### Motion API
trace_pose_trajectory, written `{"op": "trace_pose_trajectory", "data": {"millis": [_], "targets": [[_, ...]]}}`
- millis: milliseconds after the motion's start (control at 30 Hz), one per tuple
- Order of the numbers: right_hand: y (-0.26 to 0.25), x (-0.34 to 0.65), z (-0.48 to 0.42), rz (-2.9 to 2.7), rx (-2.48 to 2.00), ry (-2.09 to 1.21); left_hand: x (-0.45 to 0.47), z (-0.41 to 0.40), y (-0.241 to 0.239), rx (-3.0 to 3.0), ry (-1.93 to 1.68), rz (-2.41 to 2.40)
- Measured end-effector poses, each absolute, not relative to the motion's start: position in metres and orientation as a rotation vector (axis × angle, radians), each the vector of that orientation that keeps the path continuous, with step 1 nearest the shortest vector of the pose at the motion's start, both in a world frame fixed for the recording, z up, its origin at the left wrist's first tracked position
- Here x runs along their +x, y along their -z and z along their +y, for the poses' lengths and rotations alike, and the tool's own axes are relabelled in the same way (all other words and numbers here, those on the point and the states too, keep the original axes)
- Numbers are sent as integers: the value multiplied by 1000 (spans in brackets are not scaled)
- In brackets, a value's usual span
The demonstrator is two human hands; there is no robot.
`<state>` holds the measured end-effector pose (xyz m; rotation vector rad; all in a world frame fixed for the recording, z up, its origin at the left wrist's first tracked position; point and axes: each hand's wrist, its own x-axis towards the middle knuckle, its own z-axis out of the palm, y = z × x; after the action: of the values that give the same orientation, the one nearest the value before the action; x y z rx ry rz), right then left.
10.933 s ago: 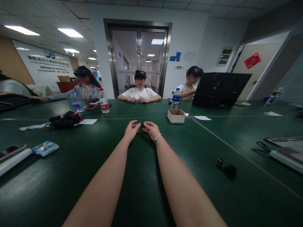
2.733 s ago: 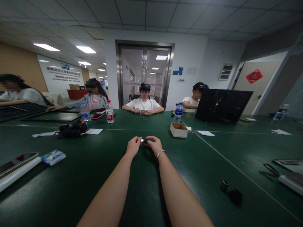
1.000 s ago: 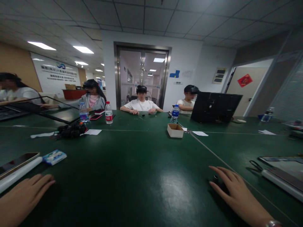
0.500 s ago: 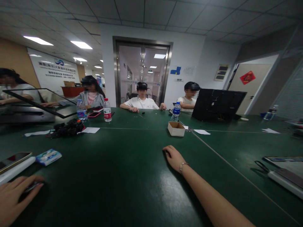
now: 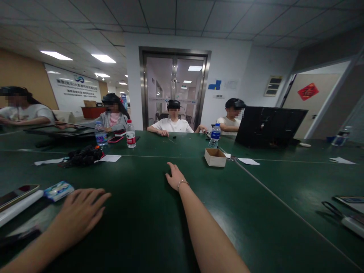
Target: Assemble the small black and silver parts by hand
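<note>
My left hand (image 5: 81, 212) hovers over or rests on the green table (image 5: 136, 235) at lower left, palm down with fingers stretched and nothing visible in them. Close to its fingers lies a blue-and-white packet (image 5: 59, 190). Under and behind the left wrist is a blurred clear-and-dark item (image 5: 35, 223) that I cannot make out. My right hand (image 5: 175, 178), with a bracelet (image 5: 182, 183) on its wrist, reaches out over the middle of the table. Its fingers are extended and apart, holding nothing. An open cardboard box (image 5: 215, 158) stands to its right.
A phone (image 5: 18, 195) lies at far left. Beyond are a tangled black bundle (image 5: 82, 156), a red-labelled bottle (image 5: 131, 134), a blue-labelled bottle (image 5: 215, 135) and a black monitor (image 5: 269, 127). Several people sit across the table, one in a white shirt (image 5: 173, 126) opposite me.
My left hand has moved right and forward, its fingers now extended; the small dark item under them no longer shows there. My right hand has shifted left, away from the box, and its fingers have straightened.
</note>
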<state>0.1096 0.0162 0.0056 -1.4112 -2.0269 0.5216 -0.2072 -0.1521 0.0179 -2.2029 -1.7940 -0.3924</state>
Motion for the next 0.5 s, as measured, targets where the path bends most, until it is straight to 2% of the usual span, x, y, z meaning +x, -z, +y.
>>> {"op": "trace_pose_trajectory", "data": {"millis": [133,267,367,500], "targets": [[-6,115,13,-1946,-1404,-464,-92,-83,-38,-2497,379,-1437],[-3,124,14,-1828,-1566,-298,-13,-20,-36,-2537,728,-1560],[0,131,18,-1889,-1652,-249,10,6,-18,-2627,988,-1682],[1,135,22,-1989,-1641,-247,3,17,2,-2701,1098,-1760]]}}
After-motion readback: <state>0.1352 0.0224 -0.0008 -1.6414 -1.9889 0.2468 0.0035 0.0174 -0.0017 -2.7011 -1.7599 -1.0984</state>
